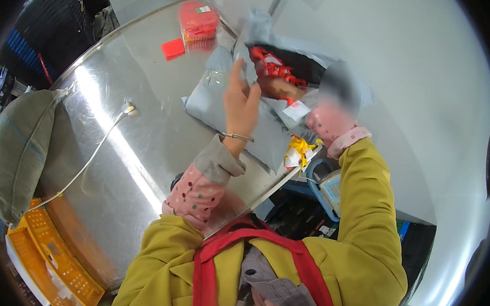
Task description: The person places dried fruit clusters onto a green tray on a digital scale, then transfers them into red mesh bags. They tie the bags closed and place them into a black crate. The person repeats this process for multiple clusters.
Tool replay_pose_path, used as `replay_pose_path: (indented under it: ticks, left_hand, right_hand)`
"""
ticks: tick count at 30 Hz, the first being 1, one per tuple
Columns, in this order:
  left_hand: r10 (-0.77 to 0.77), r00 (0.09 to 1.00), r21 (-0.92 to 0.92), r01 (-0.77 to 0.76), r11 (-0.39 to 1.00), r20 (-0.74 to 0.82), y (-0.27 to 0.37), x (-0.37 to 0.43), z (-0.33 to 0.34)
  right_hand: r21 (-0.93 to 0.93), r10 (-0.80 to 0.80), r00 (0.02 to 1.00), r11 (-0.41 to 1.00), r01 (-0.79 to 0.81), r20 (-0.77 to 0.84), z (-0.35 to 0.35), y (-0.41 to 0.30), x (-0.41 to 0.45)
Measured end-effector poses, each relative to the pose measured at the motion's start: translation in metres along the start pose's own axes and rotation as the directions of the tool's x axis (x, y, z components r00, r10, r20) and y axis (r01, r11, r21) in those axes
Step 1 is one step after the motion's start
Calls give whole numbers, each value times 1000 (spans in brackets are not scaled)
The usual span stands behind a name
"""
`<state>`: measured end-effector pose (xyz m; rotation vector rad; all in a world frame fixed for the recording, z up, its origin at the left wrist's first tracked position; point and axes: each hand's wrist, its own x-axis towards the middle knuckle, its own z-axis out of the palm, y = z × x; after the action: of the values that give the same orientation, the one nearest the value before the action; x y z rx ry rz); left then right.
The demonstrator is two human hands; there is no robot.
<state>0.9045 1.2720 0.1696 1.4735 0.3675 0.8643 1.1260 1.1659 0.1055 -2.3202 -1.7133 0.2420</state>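
My left hand [241, 105], with a metal bangle at the wrist, is over a grey plastic mailing bag [214, 97], thumb and index finger spread beside the opening of a second grey plastic bag [246, 55]. That bag gapes, showing its black lining and bright red strips [276, 67] with white tags. My right forearm, in a pink dotted sleeve [331, 124], reaches to the opening. A tan shape inside appears to be my right hand [279, 87], but shadow and a blurred patch hide its grip. A white label [296, 110] lies beside it.
Red plastic baskets [198, 19] in clear wrap stand at the metal table's [148, 89] back. Yellow strips [299, 149] lie at its near edge, above a blue-framed device [330, 190]. A white cable [100, 147], a stuffed grey sack [18, 153] and an orange crate [57, 251] are left.
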Motion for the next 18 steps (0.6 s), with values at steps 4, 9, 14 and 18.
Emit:
replay_pose_path:
  ticks: [4,9,14,18]
  left_hand:
    - [45,990,-15,-44,999,135,22,-23,8]
    - [53,972,-159,-16,987,228,41,-37,7]
    - [6,985,-323,51,945,175,23,15,23]
    - [56,909,-574,212,791,412,5,29,18]
  right_hand:
    - [-158,165,986,974,-162,3,5,26,-23]
    - [-156,233,972,959,-237,-41,-18,36,4]
    - [-85,188,981,979,-184,38,-69,38,35]
    - [49,168,976,983,-176,141,-147,29,21]
